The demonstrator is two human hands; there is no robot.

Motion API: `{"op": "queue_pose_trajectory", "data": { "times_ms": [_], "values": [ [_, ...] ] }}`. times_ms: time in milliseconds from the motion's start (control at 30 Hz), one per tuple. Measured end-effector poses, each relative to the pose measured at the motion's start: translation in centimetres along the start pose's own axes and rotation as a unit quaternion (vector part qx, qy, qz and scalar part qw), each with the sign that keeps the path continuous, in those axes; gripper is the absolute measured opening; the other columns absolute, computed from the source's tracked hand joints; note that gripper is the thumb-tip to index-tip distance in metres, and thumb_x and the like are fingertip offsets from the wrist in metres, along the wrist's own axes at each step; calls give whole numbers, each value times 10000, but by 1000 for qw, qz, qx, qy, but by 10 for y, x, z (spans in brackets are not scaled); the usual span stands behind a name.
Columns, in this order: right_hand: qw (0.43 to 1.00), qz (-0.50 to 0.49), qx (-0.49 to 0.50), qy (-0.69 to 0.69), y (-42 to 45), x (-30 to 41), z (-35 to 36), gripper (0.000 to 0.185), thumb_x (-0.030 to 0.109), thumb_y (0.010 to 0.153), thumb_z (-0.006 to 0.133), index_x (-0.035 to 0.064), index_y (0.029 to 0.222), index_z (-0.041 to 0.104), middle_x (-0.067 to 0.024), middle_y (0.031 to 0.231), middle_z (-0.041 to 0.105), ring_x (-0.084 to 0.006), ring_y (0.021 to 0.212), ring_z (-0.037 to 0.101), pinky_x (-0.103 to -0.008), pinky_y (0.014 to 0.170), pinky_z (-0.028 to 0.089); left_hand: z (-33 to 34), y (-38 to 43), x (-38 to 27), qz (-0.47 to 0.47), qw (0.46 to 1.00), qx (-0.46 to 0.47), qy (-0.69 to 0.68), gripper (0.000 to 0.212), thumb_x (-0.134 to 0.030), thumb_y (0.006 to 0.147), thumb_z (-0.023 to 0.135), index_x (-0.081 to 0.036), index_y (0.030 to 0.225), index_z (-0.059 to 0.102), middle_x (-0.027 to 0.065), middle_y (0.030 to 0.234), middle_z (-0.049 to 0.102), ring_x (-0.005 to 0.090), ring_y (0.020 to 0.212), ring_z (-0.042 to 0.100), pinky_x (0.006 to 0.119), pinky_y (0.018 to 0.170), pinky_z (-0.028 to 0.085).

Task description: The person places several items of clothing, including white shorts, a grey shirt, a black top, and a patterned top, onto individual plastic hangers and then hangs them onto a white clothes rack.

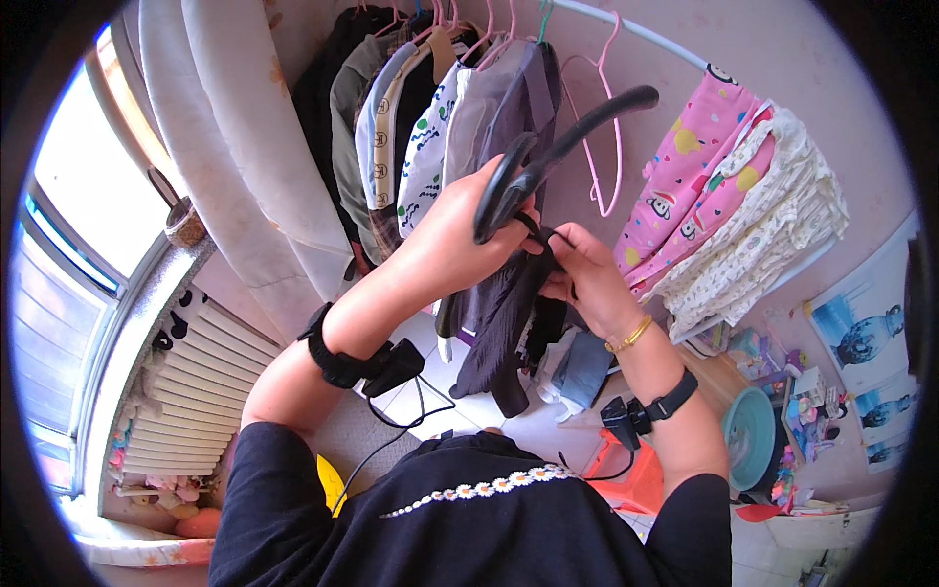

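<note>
My left hand (pixel 469 220) is closed around a black clothes hanger (pixel 587 125), one long arm of which points up and to the right. Just beside it, my right hand (pixel 587 268) pinches the upper edge or strap of a dark ribbed garment (pixel 499 323). The garment hangs down below both hands. Part of the hanger is hidden behind my left hand and the cloth, so how far it sits inside the garment I cannot tell.
Several clothes (pixel 425 132) hang from a white rail (pixel 645 33), with a bare pink hanger (pixel 616 147) among them. Pink printed cloth (pixel 682 176) drapes at right. A curtain (pixel 242 125), radiator (pixel 191 389), red stool (pixel 623 477) and teal basin (pixel 748 440) surround me.
</note>
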State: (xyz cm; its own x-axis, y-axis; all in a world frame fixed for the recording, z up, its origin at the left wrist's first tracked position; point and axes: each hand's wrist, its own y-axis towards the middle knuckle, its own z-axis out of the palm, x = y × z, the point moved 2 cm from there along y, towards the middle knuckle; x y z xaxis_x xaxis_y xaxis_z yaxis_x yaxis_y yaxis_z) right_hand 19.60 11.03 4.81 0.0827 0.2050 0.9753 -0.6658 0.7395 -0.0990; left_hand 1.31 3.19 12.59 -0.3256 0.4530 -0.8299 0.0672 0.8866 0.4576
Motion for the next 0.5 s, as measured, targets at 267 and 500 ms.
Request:
{"op": "queue_pose_trajectory", "data": {
  "times_ms": [267,500],
  "values": [
    [999,-33,38,1,-17,-1,14,185,168,1004,632,77,1161,595,26,1003,623,-55,897,577,-243,791,494,0,1,9,29,998,4,57,182,56,834,592,0,999,538,109,893,645,243,852,723,340,732,578],
    [972,-113,-56,-200,-11,-4,20,160,109,947,713,35,1070,643,33,909,646,-60,832,559,-231,748,462,-10,-10,5,60,990,40,125,242,-48,890,692,-10,1070,535,134,926,696,247,898,716,365,793,550]
  ]
}}
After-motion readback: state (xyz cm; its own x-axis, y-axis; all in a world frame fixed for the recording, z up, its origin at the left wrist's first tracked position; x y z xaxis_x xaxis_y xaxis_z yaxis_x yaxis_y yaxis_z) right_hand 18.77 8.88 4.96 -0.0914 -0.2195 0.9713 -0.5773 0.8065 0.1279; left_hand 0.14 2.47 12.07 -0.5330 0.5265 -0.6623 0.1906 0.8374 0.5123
